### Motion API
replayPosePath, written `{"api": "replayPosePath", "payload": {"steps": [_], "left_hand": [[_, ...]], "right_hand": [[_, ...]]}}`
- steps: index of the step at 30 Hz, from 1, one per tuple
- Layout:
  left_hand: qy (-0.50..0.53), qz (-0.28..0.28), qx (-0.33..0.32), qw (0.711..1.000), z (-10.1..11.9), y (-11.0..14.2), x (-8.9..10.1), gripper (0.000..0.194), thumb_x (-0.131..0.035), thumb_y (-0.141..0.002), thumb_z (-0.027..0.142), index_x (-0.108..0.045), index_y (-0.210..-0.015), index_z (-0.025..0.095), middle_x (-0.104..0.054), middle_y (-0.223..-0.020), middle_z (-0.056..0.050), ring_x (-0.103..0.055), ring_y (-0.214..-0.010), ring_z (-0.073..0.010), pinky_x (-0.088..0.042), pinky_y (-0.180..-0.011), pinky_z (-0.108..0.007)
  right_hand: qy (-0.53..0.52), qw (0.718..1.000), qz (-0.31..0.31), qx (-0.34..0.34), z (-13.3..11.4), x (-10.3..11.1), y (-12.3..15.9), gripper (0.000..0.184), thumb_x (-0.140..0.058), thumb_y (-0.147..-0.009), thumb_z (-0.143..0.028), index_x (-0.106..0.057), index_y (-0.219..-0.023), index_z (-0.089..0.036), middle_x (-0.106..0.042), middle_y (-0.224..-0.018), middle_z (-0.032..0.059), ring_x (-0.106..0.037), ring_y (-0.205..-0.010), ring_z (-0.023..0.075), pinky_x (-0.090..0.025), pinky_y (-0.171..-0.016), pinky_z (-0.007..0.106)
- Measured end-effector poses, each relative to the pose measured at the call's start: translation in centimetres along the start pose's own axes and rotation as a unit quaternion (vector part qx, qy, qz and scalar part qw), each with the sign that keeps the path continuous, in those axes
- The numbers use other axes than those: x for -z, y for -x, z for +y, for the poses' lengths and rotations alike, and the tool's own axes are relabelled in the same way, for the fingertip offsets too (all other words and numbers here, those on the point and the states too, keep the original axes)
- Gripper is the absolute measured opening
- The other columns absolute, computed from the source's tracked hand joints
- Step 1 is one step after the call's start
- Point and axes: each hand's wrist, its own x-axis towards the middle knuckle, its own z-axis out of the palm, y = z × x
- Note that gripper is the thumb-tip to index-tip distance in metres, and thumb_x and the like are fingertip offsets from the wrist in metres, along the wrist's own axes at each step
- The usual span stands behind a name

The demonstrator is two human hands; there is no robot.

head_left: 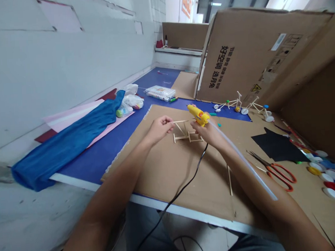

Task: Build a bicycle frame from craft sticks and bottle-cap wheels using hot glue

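Note:
My left hand pinches the end of a thin wooden stick at the top of a small stick frame. The frame stands on the brown cardboard sheet and has several joined sticks. My right hand is wrapped round a yellow hot glue gun, just right of the frame. A long clear glue stick runs out of the gun's back, along my right forearm. From its grip a black cord trails over the table's front edge. The nozzle points up and left.
Orange-handled scissors, black paper and several bottle caps lie at the right. Two stick models with cap wheels stand before a large cardboard box. Blue cloth and a white packet lie left and behind.

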Motion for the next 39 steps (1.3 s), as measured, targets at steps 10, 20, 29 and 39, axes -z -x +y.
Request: {"api": "replayPosePath", "payload": {"steps": [10, 20, 29, 39], "left_hand": [[0.007, -0.001, 0.005, 1.0, -0.5, -0.3, -0.2, 0.009, -0.068, -0.077, 0.022, -0.06, -0.077, 0.017, -0.067, -0.072, -0.001, -0.057, -0.06, -0.0094, -0.045, -0.06, -0.023], [-0.007, -0.004, 0.005, 1.0, -1.2, -0.6, 0.0, 0.009, -0.068, -0.077, 0.022, -0.061, -0.079, 0.018, -0.068, -0.071, -0.001, -0.059, -0.062, -0.01, -0.044, -0.06, -0.022], [-0.022, -0.001, 0.003, 1.0, -1.1, -0.7, 0.1, 0.006, -0.067, -0.077, 0.02, -0.061, -0.078, 0.018, -0.065, -0.068, 0.0, -0.058, -0.062, -0.0105, -0.043, -0.059, -0.023], [-0.023, -0.011, -0.004, 1.0, -1.0, -0.7, 0.2, 0.008, -0.068, -0.077, 0.02, -0.061, -0.077, 0.018, -0.065, -0.069, -0.001, -0.058, -0.063, -0.0118, -0.044, -0.062, -0.025]], "right_hand": [[0.015, 1.0, -0.026, -0.005, -1.6, 2.4, 0.6, 0.023, -0.064, -0.087, -0.046, -0.059, -0.083, -0.024, -0.063, -0.071, 0.0028, -0.059, -0.066, 0.0224, -0.05, -0.063, 0.039], [0.033, 0.997, -0.057, 0.028, -1.7, 3.0, 1.1, 0.019, -0.065, -0.088, -0.04, -0.061, -0.082, -0.023, -0.065, -0.077, 0.0045, -0.063, -0.078, 0.0267, -0.049, -0.07, 0.04], [0.046, 0.995, -0.079, 0.045, -1.3, 3.1, 1.1, 0.024, -0.066, -0.087, -0.046, -0.062, -0.081, -0.023, -0.065, -0.074, 0.0037, -0.06, -0.071, 0.0235, -0.046, -0.064, 0.037], [0.083, 0.987, -0.128, 0.05, -3.2, 4.8, 2.1, 0.021, -0.064, -0.089, -0.042, -0.068, -0.08, -0.023, -0.064, -0.074, 0.004, -0.059, -0.068, 0.0231, -0.043, -0.066, 0.037]]}}
